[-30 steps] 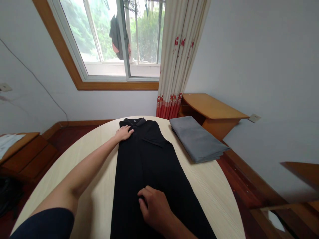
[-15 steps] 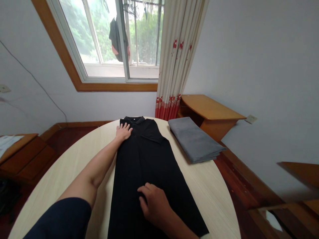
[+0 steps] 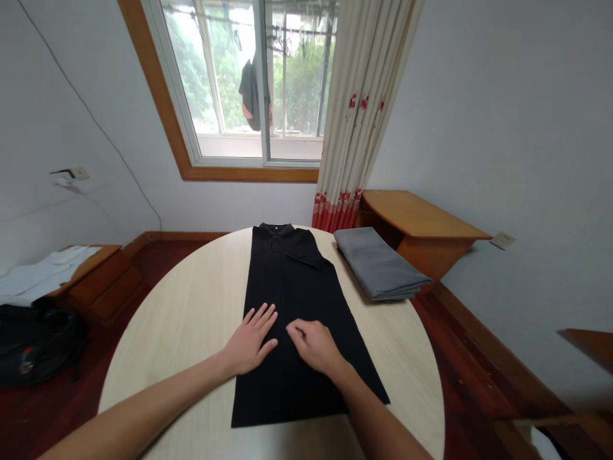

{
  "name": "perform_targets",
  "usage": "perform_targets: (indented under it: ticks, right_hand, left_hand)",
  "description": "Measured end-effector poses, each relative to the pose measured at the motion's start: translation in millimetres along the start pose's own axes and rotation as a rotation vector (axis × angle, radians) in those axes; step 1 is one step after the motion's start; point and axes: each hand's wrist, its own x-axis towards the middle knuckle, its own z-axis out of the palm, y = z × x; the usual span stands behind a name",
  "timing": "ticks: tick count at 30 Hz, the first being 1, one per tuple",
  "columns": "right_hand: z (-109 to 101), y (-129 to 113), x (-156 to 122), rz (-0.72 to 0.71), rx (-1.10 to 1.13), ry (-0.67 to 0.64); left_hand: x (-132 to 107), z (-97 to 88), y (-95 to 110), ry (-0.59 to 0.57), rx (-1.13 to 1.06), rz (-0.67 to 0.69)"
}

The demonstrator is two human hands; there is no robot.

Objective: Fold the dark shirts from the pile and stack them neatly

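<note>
A black polo shirt [image 3: 306, 287] lies lengthwise on the round wooden table [image 3: 191, 306], its collar at the far edge and its hem toward me. The left side is folded in to a straight edge, while a short sleeve shows on the right. My left hand [image 3: 251, 342] rests flat on the shirt's left edge at mid-length, fingers spread. Close beside it, my right hand [image 3: 316, 345] is over the middle of the shirt with its fingers curled closed. I see nothing held in either hand.
A folded grey cloth [image 3: 383, 265] lies on the table's right side. Beyond it stand a wooden desk [image 3: 426, 214] and a curtain [image 3: 354, 128]. To the left are a low cabinet [image 3: 103, 281] with white papers or cloth on top and a black bag [image 3: 38, 345].
My left hand has come back from near the collar to mid-shirt. My right hand has curled tighter. The view has shifted, so the shirt's whole hem now shows.
</note>
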Motion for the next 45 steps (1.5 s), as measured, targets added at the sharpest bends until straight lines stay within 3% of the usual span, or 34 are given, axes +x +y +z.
perform_targets:
  ticks: [5,8,10,14,17,20,23,27,32,36,41,45]
  right_hand:
    - [-8,24,5,0.113,0.031,0.127]
    - [-12,37,7,0.186,0.012,0.187]
    - [-17,45,6,0.244,-0.021,0.219]
    - [-30,63,-6,0.381,-0.161,0.304]
    - [-38,76,-25,0.501,-0.284,0.321]
    - [-40,84,-43,0.597,-0.335,0.242]
    - [-36,88,-54,0.619,-0.265,0.177]
    - [-35,90,-56,0.688,-0.109,0.128]
    - [-48,76,-50,0.639,0.146,0.134]
    - [-42,36,-44,0.431,0.013,0.145]
    - [-8,-19,-51,0.205,-0.157,-0.106]
    - [-2,-20,-52,0.176,-0.149,-0.281]
  left_hand:
    - [-59,-10.3,50,-0.126,-0.089,0.122]
    - [-71,-24.3,63,-0.158,-0.136,0.153]
    - [-63,-36.7,64,-0.117,-0.180,0.118]
    - [-25,-51.7,55,0.051,-0.255,0.036]
    - [-4,-41.1,47,0.083,-0.232,0.040]
    - [-1,-20.0,42,0.020,-0.189,0.081]
    - [-6,-4.8,38,-0.035,-0.145,0.123]
    - [-10,0.0,33,-0.033,-0.135,0.149]
    - [-9,-3.2,31,-0.036,-0.171,0.153]
    - [-10,-5.5,33,-0.032,-0.210,0.128]
    - [-10,-1.8,31,0.016,-0.236,0.138]
    - [-9,2.5,30,-0.010,-0.189,0.160]
